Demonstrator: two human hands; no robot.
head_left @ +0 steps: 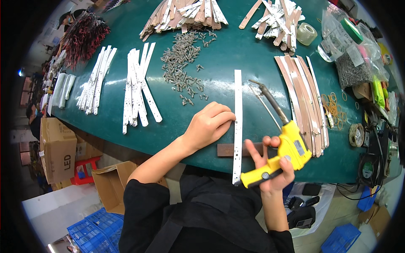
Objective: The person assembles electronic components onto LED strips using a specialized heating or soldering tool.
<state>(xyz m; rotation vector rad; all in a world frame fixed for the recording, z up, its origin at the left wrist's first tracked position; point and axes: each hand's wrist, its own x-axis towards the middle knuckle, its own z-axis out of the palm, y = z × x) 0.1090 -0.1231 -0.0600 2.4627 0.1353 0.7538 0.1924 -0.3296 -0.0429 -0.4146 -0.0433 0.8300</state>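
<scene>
A narrow white LED circuit strip [238, 95] lies lengthwise in front of me, its near end at the table's edge. It crosses a short brown bar [225, 150]. My left hand [211, 123] is closed at the strip's left edge, fingertips against it; what they pinch, if anything, is hidden. To the right of the strip, my right hand [274, 168] grips a yellow soldering gun [293, 145], some of its fingers extended. The gun's dark barrel and thin feed tube point away from me, tip beside the strip's upper part.
Small metal parts [181, 59] lie heaped beyond my left hand. White strips [137, 90] are piled at left, brown and white strips [310, 101] at right. Farther off are more strip heaps [185, 14], a tape roll [306, 33], a jar [333, 46] and rubber bands [334, 109].
</scene>
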